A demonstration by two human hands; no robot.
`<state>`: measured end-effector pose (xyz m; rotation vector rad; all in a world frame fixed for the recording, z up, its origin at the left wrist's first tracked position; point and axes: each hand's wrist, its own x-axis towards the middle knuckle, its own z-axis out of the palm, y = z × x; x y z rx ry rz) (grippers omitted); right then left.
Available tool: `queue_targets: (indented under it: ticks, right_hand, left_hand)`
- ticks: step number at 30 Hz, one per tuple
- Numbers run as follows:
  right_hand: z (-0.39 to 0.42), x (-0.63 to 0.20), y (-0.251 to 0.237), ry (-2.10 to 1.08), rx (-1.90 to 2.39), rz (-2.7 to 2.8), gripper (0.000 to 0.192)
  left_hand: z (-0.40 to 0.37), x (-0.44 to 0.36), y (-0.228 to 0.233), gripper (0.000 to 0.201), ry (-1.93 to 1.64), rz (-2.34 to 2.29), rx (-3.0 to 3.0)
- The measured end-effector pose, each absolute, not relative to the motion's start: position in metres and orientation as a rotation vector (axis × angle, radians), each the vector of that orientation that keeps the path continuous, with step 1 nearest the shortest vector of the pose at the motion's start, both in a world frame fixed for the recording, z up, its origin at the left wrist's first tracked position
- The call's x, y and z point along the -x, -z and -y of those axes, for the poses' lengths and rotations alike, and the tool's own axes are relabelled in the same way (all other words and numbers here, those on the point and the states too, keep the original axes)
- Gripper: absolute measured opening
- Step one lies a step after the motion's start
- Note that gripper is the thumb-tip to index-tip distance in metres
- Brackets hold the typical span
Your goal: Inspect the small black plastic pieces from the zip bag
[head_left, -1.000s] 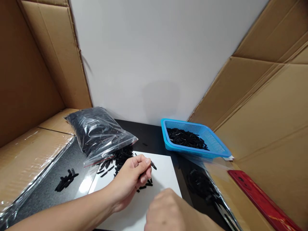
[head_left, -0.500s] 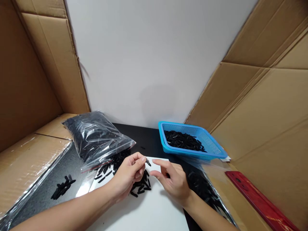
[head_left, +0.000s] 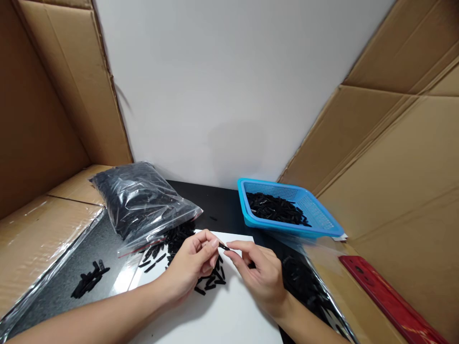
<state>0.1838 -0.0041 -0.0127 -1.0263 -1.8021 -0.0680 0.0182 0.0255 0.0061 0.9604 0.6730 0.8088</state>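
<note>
While I watch through the head camera, the only view I have, my left hand (head_left: 191,265) and my right hand (head_left: 260,274) meet over the white sheet (head_left: 229,317) on the black table (head_left: 218,203). Between them sits one small black piece (head_left: 224,247), pinched at its left end by my left thumb and forefinger, while my right fingertips (head_left: 233,247) close on its right end. Both grips are narrow and shut onto that piece. Its long axis runs roughly left to right, dipping slightly toward my right hand. It is too small for me to make out its shape or which end is which.

Under and behind my left hand lies a loose pile of black pieces (head_left: 179,239), partly hidden by my fingers. It spills from the mouth of a clear plastic bag (head_left: 139,203) packed with more of them, with a red strip along its opening. A small heap of black pieces (head_left: 88,282) lies apart at the left on the table. A blue mesh basket (head_left: 315,229) holding more pieces stands to the right at the back. A red bar (head_left: 387,298) lies at the far right, cut off by the frame. Cardboard panels (head_left: 394,191) flank the table. I can read no labels or writing anywhere.
</note>
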Motion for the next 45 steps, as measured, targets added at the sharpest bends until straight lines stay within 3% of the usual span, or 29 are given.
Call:
queue_targets:
  ticks: [11,17,25,29,32,36,39,43,45]
  right_hand:
    - [0.009,-0.181,0.004,-0.214,1.064,1.701,0.013]
    - [0.008,-0.180,0.002,-0.438,1.118,1.578,0.020]
    - [0.006,-0.179,0.001,-0.780,1.062,1.416,0.011]
    - [0.005,-0.178,0.000,-0.917,1.033,1.312,0.010]
    - [0.004,-0.177,-0.001,-1.025,1.010,1.182,0.018]
    - [0.001,-0.178,-0.001,-1.337,0.900,0.906,0.033]
    - [-0.002,-0.181,-0.001,-1.370,0.953,0.930,0.047]
    - [-0.003,-0.183,-0.002,-1.178,1.165,1.280,0.034]
    - [-0.002,-0.182,-0.003,-1.136,1.198,1.412,0.028]
  left_hand:
    - [-0.022,-0.015,-0.007,0.018,-0.775,-0.623,-0.948]
    - [-0.022,-0.014,-0.001,0.026,-0.778,-0.635,-1.157]
    - [-0.018,-0.015,-0.008,0.027,-0.773,-0.644,-1.129]
    - [-0.015,-0.015,-0.014,0.012,-0.701,-0.601,-0.930]
    - [-0.016,-0.014,-0.010,0.024,-0.668,-0.585,-0.923]
    - [-0.021,-0.012,0.001,0.026,-0.677,-0.564,-1.066]
    - [-0.024,-0.011,0.003,0.043,-0.676,-0.543,-1.140]
    - [-0.024,-0.010,-0.001,0.070,-0.651,-0.535,-1.120]
    - [-0.023,-0.011,-0.002,0.074,-0.637,-0.527,-1.095]
